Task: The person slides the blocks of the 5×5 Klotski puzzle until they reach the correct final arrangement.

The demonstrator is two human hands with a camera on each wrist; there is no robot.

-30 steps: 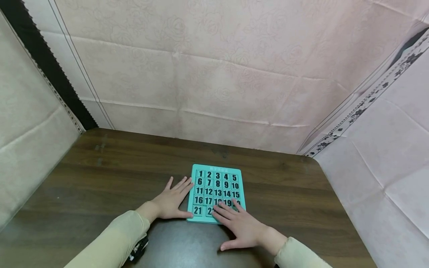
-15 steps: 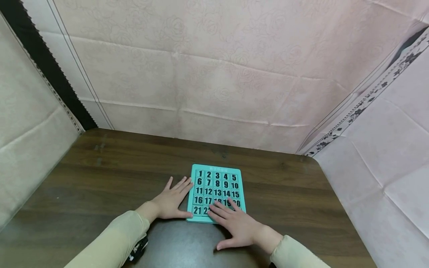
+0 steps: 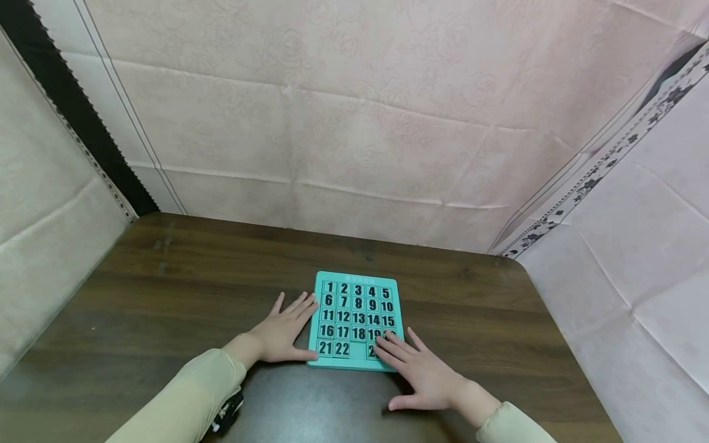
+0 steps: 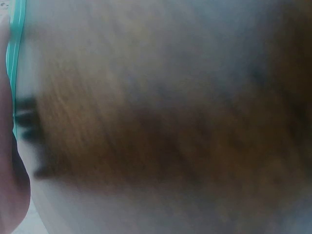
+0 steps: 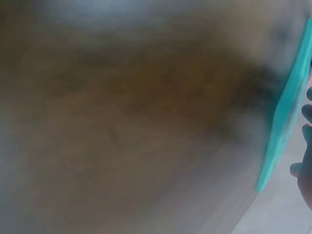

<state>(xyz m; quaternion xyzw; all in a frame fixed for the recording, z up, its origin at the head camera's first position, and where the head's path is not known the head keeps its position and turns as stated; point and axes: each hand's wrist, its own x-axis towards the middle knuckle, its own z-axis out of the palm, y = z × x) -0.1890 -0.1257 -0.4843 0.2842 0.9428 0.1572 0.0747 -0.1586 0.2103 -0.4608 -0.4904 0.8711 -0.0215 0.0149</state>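
Note:
A teal number slide puzzle lies flat on the wooden table, its numbered tiles running in rows from 1. In its bottom row a bare slot shows right of tile 22. My left hand has its fingers spread straight along the puzzle's left edge, with the thumb at the lower left corner. My right hand rests its fingertips on the lower right tiles and partly hides them; its thumb is spread over the table. The left wrist view holds only a strip of the puzzle's edge; the right wrist view catches its teal side and some fingertips.
The brown wooden table extends around the puzzle on all sides. Pale patterned cloth hangs behind the table's far edge, and more cloth hangs at left and right. A small black device sits at the left wrist.
My right hand shifts slightly left, then slides right across the bottom row. Tile 22 and the slot beside it come into sight. My left hand and the puzzle stay put.

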